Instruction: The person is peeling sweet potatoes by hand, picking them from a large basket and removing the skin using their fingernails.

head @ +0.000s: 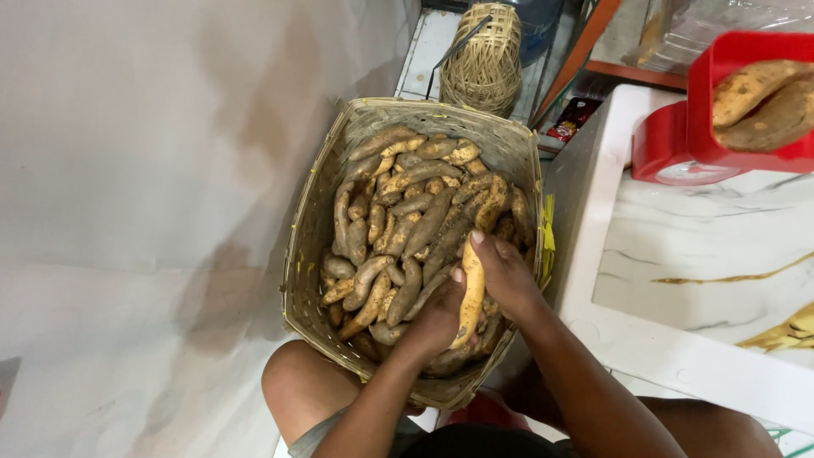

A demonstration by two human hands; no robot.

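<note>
Right now I am watching both hands working over the basket (315, 222), a big woven one standing on the pale floor (127, 170) between the knees and tight against the white counter (644, 254). The left hand (437, 318) and the right hand (504, 276) are closing together around one yam (471, 293), a long yellowish root held nearly upright just above the heap at the near right corner of the basket. The left fingers are wrapping its lower half from the left, the right fingers are pressing on its upper half from the right with the thumb lying along the top, so both grips are pinching the same root; I judge that this two-handed hold is letting the person turn it and look it over clear of the others. The basket is filled almost to the rim with brown, soil-dusted roots lying every way, the longer ones slanting across the middle. On the counter at the upper right, a red scale (670, 148) is carrying a red tray (721, 102), and two large roots are lying in that tray. Beyond the basket, a small wicker basket (485, 59) is standing on the tiles; I cannot tell what it is holding.
</note>
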